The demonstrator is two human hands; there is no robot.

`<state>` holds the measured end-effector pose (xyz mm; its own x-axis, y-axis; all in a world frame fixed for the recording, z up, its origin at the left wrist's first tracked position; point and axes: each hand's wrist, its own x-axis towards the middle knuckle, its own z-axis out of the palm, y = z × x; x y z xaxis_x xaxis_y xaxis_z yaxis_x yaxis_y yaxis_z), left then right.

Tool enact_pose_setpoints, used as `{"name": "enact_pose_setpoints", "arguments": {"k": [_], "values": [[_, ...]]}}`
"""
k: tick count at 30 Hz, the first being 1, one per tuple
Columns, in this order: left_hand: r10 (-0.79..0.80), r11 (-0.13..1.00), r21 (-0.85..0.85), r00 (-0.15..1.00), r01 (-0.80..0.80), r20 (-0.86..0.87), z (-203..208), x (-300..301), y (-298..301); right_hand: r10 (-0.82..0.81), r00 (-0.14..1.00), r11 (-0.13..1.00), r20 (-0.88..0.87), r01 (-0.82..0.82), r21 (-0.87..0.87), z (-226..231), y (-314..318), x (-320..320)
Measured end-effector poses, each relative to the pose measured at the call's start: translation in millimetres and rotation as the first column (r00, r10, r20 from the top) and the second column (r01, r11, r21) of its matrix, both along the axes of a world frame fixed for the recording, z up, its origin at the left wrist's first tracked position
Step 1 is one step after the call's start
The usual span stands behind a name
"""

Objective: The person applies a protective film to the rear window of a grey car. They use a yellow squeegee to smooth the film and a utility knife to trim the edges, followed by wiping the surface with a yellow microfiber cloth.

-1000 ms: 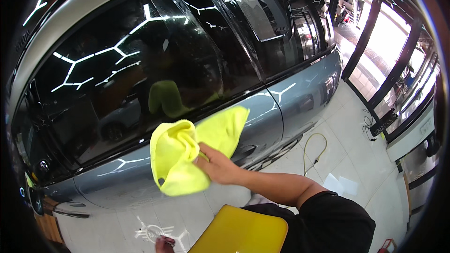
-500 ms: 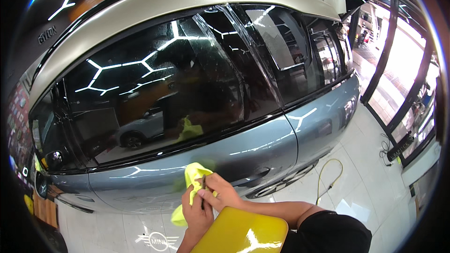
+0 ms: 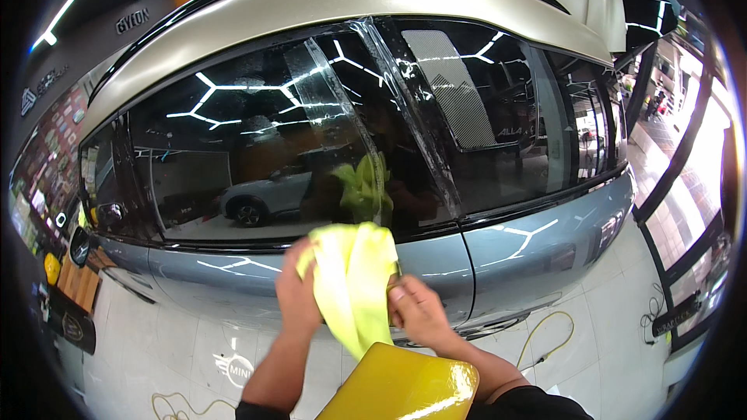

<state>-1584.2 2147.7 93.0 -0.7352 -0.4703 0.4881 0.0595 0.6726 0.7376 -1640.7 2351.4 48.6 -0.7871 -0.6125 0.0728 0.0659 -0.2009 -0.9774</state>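
Note:
My left hand (image 3: 299, 292) is closed on a bright yellow-green cloth (image 3: 354, 276), which hangs spread in front of the car door. Just right of the cloth, my right hand (image 3: 420, 309) is closed on a small, dark, narrow tool (image 3: 394, 284); its exact kind does not show, and part of it is hidden by the fingers and cloth. Both hands are close to the blue-grey door (image 3: 233, 268), below the dark side window (image 3: 272, 163). Strips of clear film (image 3: 408, 101) lie along the pillar between the windows.
A glossy yellow surface (image 3: 405, 385) fills the bottom middle, in front of my forearms. Yellow cables (image 3: 564, 315) lie on the tiled floor (image 3: 591, 342). The wing mirror (image 3: 80, 246) sticks out at left. Dark-framed glass doors (image 3: 673, 163) stand at right.
The hands have moved apart. The cloth, bunched between them before, is now raised and spread out. The dark tool has shifted right with my right hand, and the view has turned slightly.

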Motion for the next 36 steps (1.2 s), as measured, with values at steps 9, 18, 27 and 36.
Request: {"name": "enact_pose_setpoints", "arguments": {"k": [9, 18, 27, 36], "values": [[-0.148, 0.616, -0.779, 0.955, -0.115, -0.258, 71.8, -163.7, 57.4, -0.198, 0.980, 0.957, 0.037, 0.201, -0.207, -4.9, 98.2, -59.2], [0.029, 0.209, -0.798, 0.819, -0.566, -0.573, 275.1, -248.6, -104.9, -0.387, 0.903, 0.863, 0.189, 0.426, -0.271, -29.1, 133.4, -42.8], [-0.181, 0.983, -0.131, 0.807, 0.129, -0.562, 81.4, -110.4, -29.6, -0.254, 0.791, 0.952, -0.556, 0.307, 0.004, 3.8, 95.2, -56.4], [-0.384, 0.309, 0.765, 0.811, 0.564, -0.443, -18.2, -48.6, -22.1, -0.114, 0.930, 0.993, -0.349, 0.112, -0.026, 10.7, -48.2, -33.2]]}}
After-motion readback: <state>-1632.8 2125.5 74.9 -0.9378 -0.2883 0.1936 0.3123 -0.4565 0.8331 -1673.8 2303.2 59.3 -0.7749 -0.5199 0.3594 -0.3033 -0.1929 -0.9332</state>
